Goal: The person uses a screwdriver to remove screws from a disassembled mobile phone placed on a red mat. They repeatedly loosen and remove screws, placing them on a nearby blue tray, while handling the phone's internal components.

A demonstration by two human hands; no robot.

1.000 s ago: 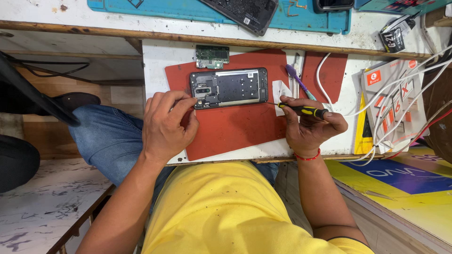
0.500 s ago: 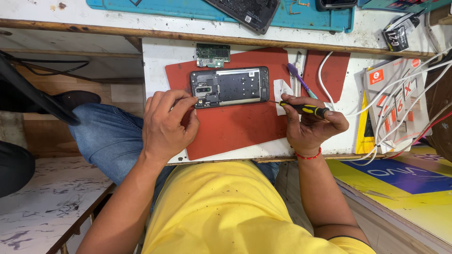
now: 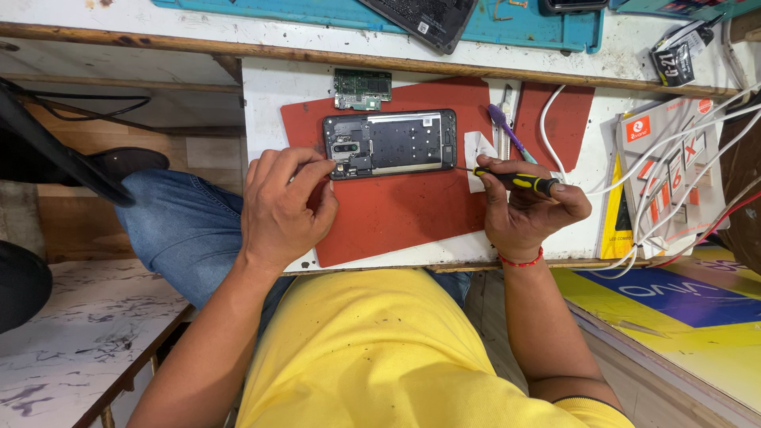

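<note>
On the red mat [image 3: 396, 214] atop the tabletop [image 3: 269, 103], opened phone [image 3: 390, 143] is lying; left hand [image 3: 281, 208] grip is pinching its left edge, right hand [image 3: 527, 214] grip is clamping a yellow-black screwdriver [image 3: 515, 179], tip touching the phone's right edge.

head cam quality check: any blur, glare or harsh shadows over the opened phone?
Head view: opened phone sharp, its metal plate bright but not blown out; lighting even, only soft shadows under the left hand and right hand; screwdriver crisp, no motion blur; bench edges bow slightly near the frame's border.
</note>
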